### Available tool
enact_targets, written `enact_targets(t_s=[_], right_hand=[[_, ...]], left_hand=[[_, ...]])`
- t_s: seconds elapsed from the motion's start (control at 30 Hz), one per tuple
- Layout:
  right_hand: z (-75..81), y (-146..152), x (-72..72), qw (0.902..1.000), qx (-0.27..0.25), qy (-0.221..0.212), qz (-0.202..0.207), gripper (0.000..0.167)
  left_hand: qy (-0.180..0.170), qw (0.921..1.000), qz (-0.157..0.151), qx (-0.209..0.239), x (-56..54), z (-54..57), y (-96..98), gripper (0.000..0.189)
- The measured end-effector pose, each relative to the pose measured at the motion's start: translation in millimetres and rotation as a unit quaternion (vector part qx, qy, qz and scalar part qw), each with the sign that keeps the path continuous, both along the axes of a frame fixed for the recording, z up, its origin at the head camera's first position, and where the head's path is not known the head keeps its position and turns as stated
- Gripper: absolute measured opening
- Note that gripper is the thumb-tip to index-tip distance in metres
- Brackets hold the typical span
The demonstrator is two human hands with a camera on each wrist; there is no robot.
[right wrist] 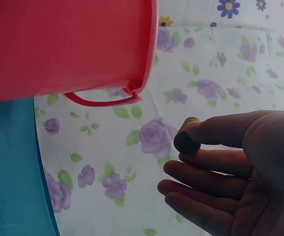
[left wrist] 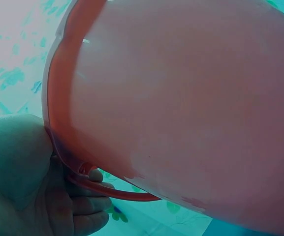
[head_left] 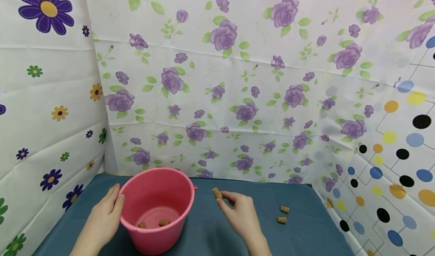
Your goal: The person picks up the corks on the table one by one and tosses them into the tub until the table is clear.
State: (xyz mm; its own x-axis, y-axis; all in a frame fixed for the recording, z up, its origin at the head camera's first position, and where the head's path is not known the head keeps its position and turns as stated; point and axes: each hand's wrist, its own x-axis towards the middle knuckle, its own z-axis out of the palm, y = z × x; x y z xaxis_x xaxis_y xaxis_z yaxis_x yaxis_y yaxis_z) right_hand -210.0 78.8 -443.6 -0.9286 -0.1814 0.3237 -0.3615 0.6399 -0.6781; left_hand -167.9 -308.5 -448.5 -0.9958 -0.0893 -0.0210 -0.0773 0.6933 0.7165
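Observation:
My right hand [head_left: 239, 212] pinches a brown cork [head_left: 216, 193] between thumb and fingers, to the right of the pink bucket [head_left: 156, 239]. In the right wrist view the cork [right wrist: 187, 137] shows its dark end, and the other fingers stretch out loosely. My left hand [head_left: 103, 216] rests against the bucket's left side at the rim, fingers fairly straight. Seen from the left wrist, its fingers [left wrist: 90, 221] lie by the bucket's thin handle [left wrist: 127, 195]. Inside the bucket are two corks, one cork [head_left: 164, 222] near the middle and another cork [head_left: 142, 224] partly behind the front rim.
Two more corks, a back cork [head_left: 284, 209] and a front cork [head_left: 281, 220], lie on the blue-green table [head_left: 314, 233] right of my right hand. A flowered cloth [head_left: 204, 97] hangs behind the table, with patterned cloths at both sides.

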Motion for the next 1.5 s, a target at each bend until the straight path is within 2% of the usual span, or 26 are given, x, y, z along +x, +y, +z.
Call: enact_targets(t_s=[0.5,1.5], right_hand=[[18.5,-23,-1.7,0.9968,0.003,0.067,0.043,0.024],[42.2,-67,-0.1,0.9858,0.028,0.131,0.101,0.025]], left_hand=[[-0.005,1.0,0.0,0.001,-0.7,0.2,-0.1,0.077],[-0.006,1.0,-0.001,0.002,-1.7,-0.3,-0.1,0.077]])
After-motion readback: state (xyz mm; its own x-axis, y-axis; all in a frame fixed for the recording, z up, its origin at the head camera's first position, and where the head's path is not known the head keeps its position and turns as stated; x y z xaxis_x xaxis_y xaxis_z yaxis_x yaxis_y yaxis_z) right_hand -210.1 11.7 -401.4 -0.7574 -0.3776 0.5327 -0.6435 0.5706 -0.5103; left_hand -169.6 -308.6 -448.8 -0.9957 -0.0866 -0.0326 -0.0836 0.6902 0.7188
